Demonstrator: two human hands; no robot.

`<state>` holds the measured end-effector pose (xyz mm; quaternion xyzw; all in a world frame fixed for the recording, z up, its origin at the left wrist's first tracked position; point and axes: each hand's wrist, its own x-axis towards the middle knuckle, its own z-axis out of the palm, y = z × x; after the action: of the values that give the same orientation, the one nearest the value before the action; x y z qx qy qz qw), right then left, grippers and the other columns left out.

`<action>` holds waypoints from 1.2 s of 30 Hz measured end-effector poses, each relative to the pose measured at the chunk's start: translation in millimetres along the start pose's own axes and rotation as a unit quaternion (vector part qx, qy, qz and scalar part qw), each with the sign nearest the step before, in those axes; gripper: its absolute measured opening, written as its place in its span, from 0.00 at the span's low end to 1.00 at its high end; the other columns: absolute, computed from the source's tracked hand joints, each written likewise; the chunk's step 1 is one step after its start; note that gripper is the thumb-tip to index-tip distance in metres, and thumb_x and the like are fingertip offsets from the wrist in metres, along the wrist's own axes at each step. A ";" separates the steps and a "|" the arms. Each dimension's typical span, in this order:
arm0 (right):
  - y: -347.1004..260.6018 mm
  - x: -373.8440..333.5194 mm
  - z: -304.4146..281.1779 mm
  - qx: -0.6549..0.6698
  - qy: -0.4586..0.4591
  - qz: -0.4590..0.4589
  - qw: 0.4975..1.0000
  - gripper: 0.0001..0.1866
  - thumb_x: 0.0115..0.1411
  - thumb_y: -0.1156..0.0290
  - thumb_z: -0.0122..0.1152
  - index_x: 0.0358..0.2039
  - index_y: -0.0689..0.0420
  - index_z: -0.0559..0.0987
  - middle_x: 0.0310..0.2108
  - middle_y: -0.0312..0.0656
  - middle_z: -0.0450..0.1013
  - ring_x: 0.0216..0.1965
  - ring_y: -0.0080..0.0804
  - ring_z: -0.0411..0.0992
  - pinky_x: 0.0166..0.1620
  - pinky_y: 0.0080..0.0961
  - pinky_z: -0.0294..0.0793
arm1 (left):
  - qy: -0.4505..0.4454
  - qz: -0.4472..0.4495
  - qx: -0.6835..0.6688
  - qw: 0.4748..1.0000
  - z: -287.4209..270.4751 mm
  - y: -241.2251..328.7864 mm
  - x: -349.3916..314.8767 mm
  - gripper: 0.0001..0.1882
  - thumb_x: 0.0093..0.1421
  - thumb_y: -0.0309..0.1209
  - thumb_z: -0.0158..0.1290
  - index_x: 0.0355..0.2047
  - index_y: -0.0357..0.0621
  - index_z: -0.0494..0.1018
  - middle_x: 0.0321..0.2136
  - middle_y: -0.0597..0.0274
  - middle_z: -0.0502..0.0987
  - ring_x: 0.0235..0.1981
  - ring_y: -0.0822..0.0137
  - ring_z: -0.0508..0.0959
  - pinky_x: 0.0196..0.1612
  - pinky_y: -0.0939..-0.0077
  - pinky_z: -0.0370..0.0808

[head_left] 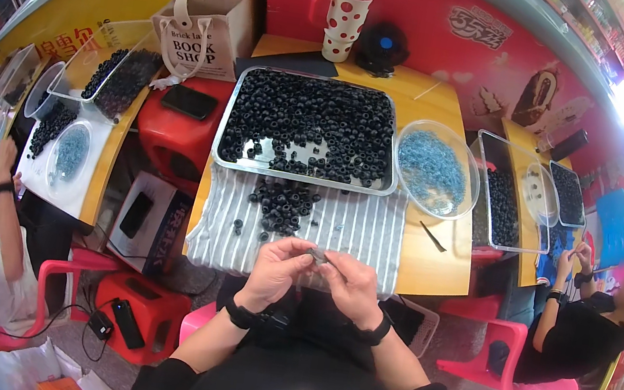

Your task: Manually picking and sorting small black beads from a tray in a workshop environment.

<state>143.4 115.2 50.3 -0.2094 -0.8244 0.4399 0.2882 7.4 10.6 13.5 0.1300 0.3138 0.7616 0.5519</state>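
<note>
My left hand and my right hand meet at the near edge of the table, fingertips pinched together. Between them is a small dark grey piece, mostly hidden by the fingers. Just beyond lies a loose pile of small black ring-shaped parts on a grey-and-white striped cloth. Behind the cloth stands a metal tray holding many more such black parts. To its right sits a round clear bowl of small light-blue pieces.
Tweezers lie right of the cloth. A dotted tumbler and a black fan stand at the back. On the left, a red stool carries a phone. Co-workers sit at tables on both sides, with pink chairs near.
</note>
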 end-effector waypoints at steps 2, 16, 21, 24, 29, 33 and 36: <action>0.6 -0.3 0.8 0.034 0.012 0.008 0.999 0.09 0.56 0.77 0.61 0.38 0.63 0.80 0.28 0.49 0.77 0.26 0.41 0.76 0.29 0.27 0.73 | -0.011 0.000 0.001 1.000 -4.8 -2.5 0.1 0.10 0.61 0.21 0.53 0.44 0.34 0.73 0.36 0.58 0.79 0.34 0.70 0.79 0.38 0.78 0.76; 14.5 9.8 -14.1 -0.139 0.052 0.071 0.986 0.11 0.56 0.65 0.63 0.36 0.58 0.80 0.26 0.49 0.76 0.24 0.45 0.74 0.27 0.34 0.71 | 0.002 -0.002 0.012 1.000 -5.3 -1.5 -0.6 0.10 0.62 0.22 0.51 0.44 0.34 0.73 0.34 0.57 0.79 0.33 0.67 0.80 0.36 0.80 0.75; 32.4 16.0 -67.0 -0.327 0.107 0.076 0.936 0.10 0.54 0.68 0.62 0.35 0.58 0.79 0.28 0.46 0.74 0.28 0.43 0.73 0.31 0.36 0.70 | 0.005 0.001 0.026 1.000 -6.0 -3.1 -1.1 0.10 0.62 0.22 0.52 0.44 0.33 0.74 0.36 0.56 0.79 0.34 0.67 0.80 0.36 0.80 0.75; 30.2 22.3 -75.8 -0.381 0.087 -0.027 0.920 0.09 0.53 0.71 0.61 0.35 0.57 0.79 0.31 0.45 0.72 0.33 0.44 0.71 0.36 0.37 0.68 | 0.009 0.001 0.069 0.998 -5.1 -4.6 1.9 0.10 0.62 0.21 0.52 0.44 0.33 0.74 0.36 0.57 0.79 0.34 0.67 0.80 0.35 0.80 0.75; 16.6 50.4 -34.9 -0.285 -0.003 -0.076 0.955 0.09 0.50 0.74 0.60 0.34 0.55 0.80 0.29 0.43 0.69 0.35 0.44 0.68 0.37 0.38 0.67 | 0.035 0.064 0.306 0.949 11.9 -12.3 11.2 0.10 0.59 0.21 0.53 0.41 0.32 0.75 0.28 0.60 0.77 0.29 0.69 0.79 0.30 0.80 0.73; 27.4 66.1 -18.9 -0.322 -0.057 -0.065 0.943 0.05 0.48 0.76 0.60 0.28 0.57 0.77 0.28 0.46 0.68 0.35 0.47 0.68 0.36 0.41 0.68 | 0.046 0.250 0.576 0.777 23.8 -1.5 23.5 0.13 0.52 0.22 0.57 0.39 0.32 0.75 0.24 0.53 0.74 0.22 0.63 0.75 0.26 0.72 0.70; 27.6 66.0 -20.9 -0.294 -0.064 -0.062 0.952 0.05 0.48 0.77 0.60 0.27 0.58 0.76 0.28 0.47 0.68 0.34 0.47 0.68 0.36 0.40 0.68 | 0.068 0.262 0.627 0.731 22.6 -2.6 26.3 0.12 0.53 0.22 0.57 0.39 0.32 0.75 0.24 0.53 0.74 0.21 0.63 0.75 0.26 0.73 0.70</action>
<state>110.4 181.8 55.5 -0.2044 -0.9454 0.1718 0.1871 12.2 42.9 25.4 0.4710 0.7102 0.5134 0.1010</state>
